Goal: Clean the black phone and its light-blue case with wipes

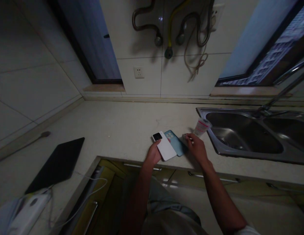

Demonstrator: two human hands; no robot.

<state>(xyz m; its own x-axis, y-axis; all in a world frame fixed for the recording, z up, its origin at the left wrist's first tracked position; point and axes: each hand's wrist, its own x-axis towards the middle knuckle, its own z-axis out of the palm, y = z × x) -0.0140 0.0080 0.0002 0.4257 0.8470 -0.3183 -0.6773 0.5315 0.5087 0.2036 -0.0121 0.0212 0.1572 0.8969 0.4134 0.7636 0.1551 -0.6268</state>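
A white smartphone [167,148], back side up with a dark camera block, is held in my left hand [154,153], thumb on its upper left edge. Partly beneath it lies a light blue phone case [176,144] with camera holes at one end. My right hand [197,147] is just right of the case, its fingers pinched together at the counter. A small thing seems to be at those fingertips, too small and dark to name. A clear plastic cup [202,126] with pink print stands tilted just beyond my right hand.
A double steel sink [240,133] with a faucet [264,109] is set in the counter [127,127] on the right. To the left lie a black flat panel [58,164], a white cable [98,192] and a white device [29,212]. Pipes and a socket [138,72] are on the wall.
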